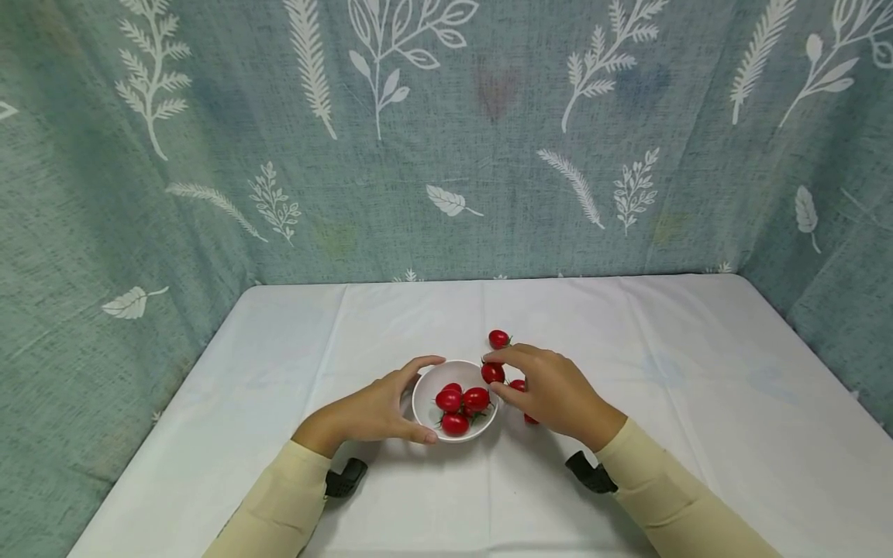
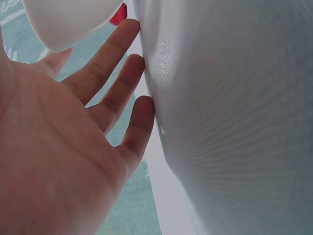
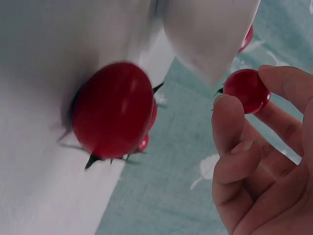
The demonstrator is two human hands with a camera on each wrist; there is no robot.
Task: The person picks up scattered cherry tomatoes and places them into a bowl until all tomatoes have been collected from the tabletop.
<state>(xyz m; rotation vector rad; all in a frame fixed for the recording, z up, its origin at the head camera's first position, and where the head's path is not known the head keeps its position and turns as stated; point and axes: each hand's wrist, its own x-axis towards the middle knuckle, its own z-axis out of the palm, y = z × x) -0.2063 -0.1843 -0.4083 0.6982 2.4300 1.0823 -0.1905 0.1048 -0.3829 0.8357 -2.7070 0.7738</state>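
In the head view, a white bowl (image 1: 427, 387) with several red cherry tomatoes (image 1: 455, 424) in it stands on the table. My left hand (image 1: 380, 407) curves round its left side, index finger at the far rim and thumb at the near one. The left wrist view shows the other fingers (image 2: 98, 73) spread, their tips down at the white cloth. Between thumb and fingertips my right hand (image 1: 558, 391) pinches a cherry tomato (image 3: 247, 91), at the bowl's right rim. Beneath that hand, another cherry tomato (image 3: 115, 110) lies on the cloth, large in the right wrist view.
Beyond the right hand a loose cherry tomato (image 1: 498, 339) lies on the white tablecloth (image 1: 593, 318). Two more show partly from under the right hand. A green leaf-patterned curtain (image 1: 446, 155) hangs behind the table and along both sides.
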